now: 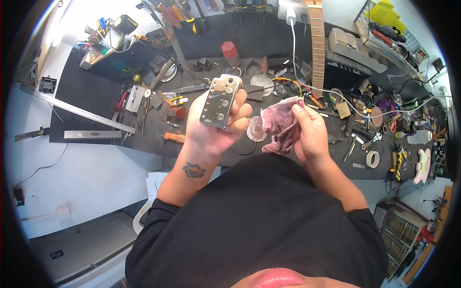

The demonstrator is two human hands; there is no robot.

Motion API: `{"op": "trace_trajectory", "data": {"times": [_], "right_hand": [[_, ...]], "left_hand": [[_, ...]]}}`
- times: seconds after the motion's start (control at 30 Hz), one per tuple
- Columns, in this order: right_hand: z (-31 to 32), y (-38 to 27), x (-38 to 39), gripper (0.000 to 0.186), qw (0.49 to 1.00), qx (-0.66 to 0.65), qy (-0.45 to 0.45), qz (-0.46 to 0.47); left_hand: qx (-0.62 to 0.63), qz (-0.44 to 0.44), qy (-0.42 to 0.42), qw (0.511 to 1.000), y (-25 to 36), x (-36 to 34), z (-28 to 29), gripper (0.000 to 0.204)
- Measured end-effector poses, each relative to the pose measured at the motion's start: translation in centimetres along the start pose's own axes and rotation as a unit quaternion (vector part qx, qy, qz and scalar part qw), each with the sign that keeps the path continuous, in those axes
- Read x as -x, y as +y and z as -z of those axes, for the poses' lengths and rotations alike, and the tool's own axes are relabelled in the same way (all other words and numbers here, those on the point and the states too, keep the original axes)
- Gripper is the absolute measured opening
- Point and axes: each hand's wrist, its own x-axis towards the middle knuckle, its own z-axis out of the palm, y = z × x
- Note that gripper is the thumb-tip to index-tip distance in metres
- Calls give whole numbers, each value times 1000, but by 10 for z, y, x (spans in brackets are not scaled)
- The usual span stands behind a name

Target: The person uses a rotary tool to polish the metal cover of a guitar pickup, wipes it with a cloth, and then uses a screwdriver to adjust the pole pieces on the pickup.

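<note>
In my left hand (211,117) I hold up a shiny metal plate (218,103) with a notched upper edge and several round holes. It looks like part of a guitar's hardware, but I cannot tell exactly which. The fingers curl round its right side and back, and its flat face is turned to view. Opposite it, my right hand (311,132) pinches a crumpled pink cloth (280,122) with dark stains, thumb on top. The cloth hangs to the left of that hand, apart from the plate. Both hands are above the near part of the dark workbench (153,129).
Below the hands lies a round stained pad (257,128). A guitar neck (317,53) stands at the back, near a white cable (336,90). Around are a red-capped bottle (230,52), an orange knife (174,138), a tape roll (372,159), a yellow drill (397,161) and a steel straightedge (92,134).
</note>
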Motion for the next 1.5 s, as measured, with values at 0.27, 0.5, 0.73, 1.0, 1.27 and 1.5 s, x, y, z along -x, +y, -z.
{"op": "trace_trajectory", "data": {"times": [0.27,0.5,0.73,1.0,1.27,1.5], "right_hand": [[2,-7,-24,30,999,-44,-5,31],[-25,-35,-38,33,992,-100,-9,79],[-50,-23,-30,31,992,-3,-92,83],[-41,-20,-30,28,992,-6,-101,82],[-43,-15,-31,25,920,262,-137,257],[-51,-26,-17,18,688,539,-167,456]], "left_hand": [[29,41,13,999,-4,3,-2,21],[22,71,17,997,-10,5,-1,19],[-17,111,60,992,-19,4,2,21],[39,119,38,991,-20,5,15,17],[11,108,9,994,-21,6,18,26],[-21,90,111,990,-27,7,9,25]]}}
